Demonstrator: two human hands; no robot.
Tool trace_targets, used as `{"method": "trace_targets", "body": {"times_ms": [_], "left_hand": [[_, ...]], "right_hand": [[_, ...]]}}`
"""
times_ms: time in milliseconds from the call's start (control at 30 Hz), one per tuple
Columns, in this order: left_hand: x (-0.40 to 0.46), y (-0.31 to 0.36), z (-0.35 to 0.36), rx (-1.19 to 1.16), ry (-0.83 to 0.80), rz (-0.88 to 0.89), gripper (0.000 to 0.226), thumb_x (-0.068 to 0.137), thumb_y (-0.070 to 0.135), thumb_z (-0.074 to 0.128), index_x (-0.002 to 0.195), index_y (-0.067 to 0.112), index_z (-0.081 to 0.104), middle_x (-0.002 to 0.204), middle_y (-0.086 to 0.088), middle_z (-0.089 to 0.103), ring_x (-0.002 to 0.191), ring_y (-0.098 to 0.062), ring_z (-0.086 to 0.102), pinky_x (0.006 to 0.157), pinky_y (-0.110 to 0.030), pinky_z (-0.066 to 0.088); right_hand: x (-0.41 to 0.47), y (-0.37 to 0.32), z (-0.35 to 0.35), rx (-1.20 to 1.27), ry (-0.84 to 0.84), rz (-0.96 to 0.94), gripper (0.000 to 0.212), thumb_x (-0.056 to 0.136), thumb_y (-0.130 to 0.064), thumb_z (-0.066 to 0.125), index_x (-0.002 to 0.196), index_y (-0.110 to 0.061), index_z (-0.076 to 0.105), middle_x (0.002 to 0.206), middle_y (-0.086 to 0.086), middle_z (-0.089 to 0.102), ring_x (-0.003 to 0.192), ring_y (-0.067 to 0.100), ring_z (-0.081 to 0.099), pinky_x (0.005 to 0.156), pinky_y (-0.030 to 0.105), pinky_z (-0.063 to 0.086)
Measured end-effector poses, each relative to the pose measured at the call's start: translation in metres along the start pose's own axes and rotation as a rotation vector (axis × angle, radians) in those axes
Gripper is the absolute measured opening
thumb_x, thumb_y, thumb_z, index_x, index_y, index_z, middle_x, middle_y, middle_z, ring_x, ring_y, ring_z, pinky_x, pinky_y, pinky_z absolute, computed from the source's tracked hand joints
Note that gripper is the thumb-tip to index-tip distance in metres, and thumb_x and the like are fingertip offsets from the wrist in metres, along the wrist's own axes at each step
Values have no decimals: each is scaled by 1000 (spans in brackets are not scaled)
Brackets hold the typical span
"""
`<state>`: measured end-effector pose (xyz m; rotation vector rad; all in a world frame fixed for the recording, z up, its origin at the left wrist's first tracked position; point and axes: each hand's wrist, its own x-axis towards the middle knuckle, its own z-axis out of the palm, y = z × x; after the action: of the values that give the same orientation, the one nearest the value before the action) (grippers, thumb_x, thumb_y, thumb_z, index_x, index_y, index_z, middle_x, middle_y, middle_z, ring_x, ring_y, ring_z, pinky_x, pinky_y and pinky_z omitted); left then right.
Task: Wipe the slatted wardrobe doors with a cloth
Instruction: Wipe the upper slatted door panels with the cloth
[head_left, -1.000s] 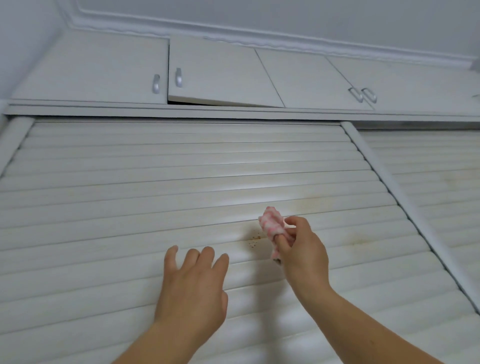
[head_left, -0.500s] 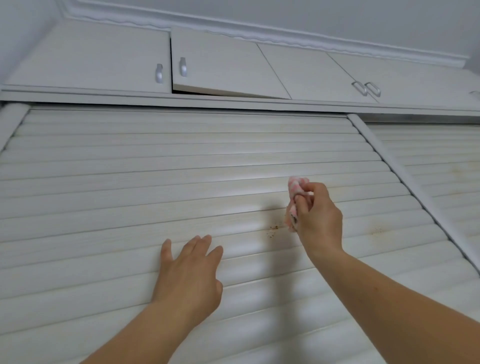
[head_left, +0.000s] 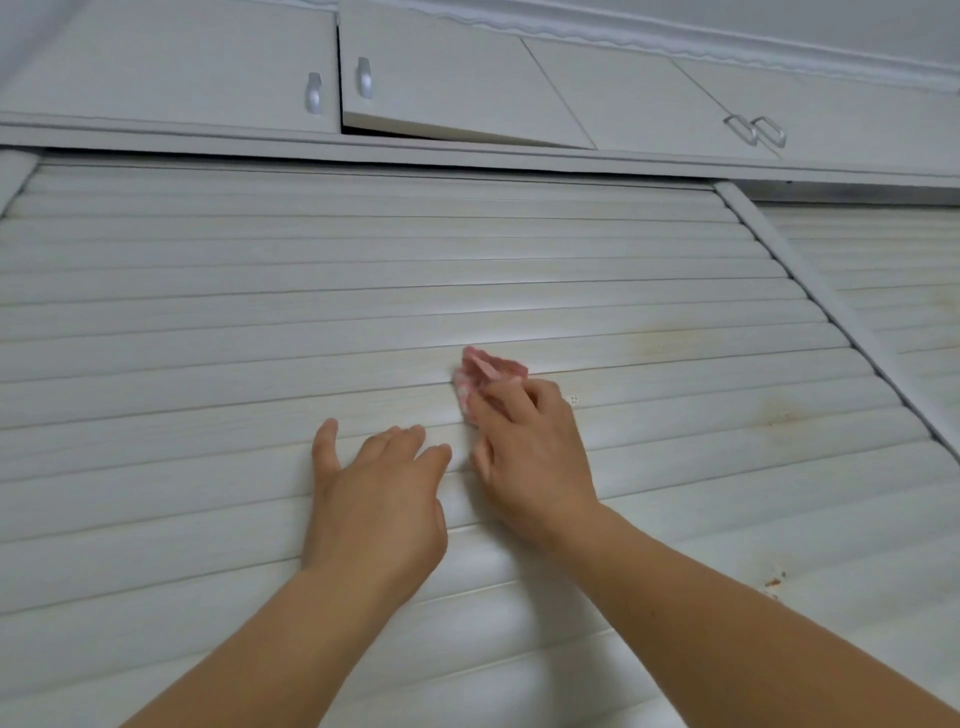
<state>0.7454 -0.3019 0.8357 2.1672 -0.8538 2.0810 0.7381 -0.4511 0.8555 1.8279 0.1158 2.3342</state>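
A white slatted wardrobe door (head_left: 218, 322) fills most of the head view. My right hand (head_left: 530, 457) presses a small pink-and-white cloth (head_left: 485, 371) against a slat near the middle, with the fingers curled over it. Most of the cloth is hidden under those fingers. My left hand (head_left: 379, 493) lies flat on the slats just left of the right hand, fingers straight and spread. Faint yellowish stains (head_left: 660, 340) mark the slats to the right of the cloth.
A second slatted door (head_left: 893, 291) stands at the right behind a slanted frame strip (head_left: 810, 306). Above run white upper cabinets; one cabinet door (head_left: 447, 78) hangs slightly ajar. Small brown specks (head_left: 774, 581) sit on a lower slat at the right.
My right hand has brought the cloth from held off the door down onto the slat, covering the brown speck spot. The left hand has stayed on the slats while the view tilted upward.
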Motion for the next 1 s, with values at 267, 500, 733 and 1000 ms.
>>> {"method": "trace_targets", "body": {"times_ms": [267,500,733,1000], "left_hand": [[7,15,19,47,189,-89,57,70,24,28,113,13,63,86,-7,64,76,-30,61,91,-54,24],[14,25,24,80,221,-153,57,73,24,25,113,9,63,86,-9,64,74,-32,60,88,-50,24],[12,29,26,147,187,-167,50,71,20,38,114,10,62,87,-9,63,75,-30,60,88,-49,24],[14,29,24,200,214,-138,59,72,23,29,120,11,60,79,-8,60,65,-29,57,82,-45,25]], "right_hand": [[-19,54,-17,-255,-55,-31,46,58,-18,76,102,-29,71,103,-3,66,89,31,62,70,42,47],[-26,109,-36,-336,-93,174,34,67,-1,70,95,-19,72,104,8,65,85,37,60,67,39,41],[-26,80,-23,-153,-12,304,46,82,-2,52,118,-28,64,125,2,57,104,36,51,82,39,35],[-20,90,-27,-247,-53,66,37,59,-15,81,94,-26,72,92,5,64,77,32,58,60,36,42]]}}
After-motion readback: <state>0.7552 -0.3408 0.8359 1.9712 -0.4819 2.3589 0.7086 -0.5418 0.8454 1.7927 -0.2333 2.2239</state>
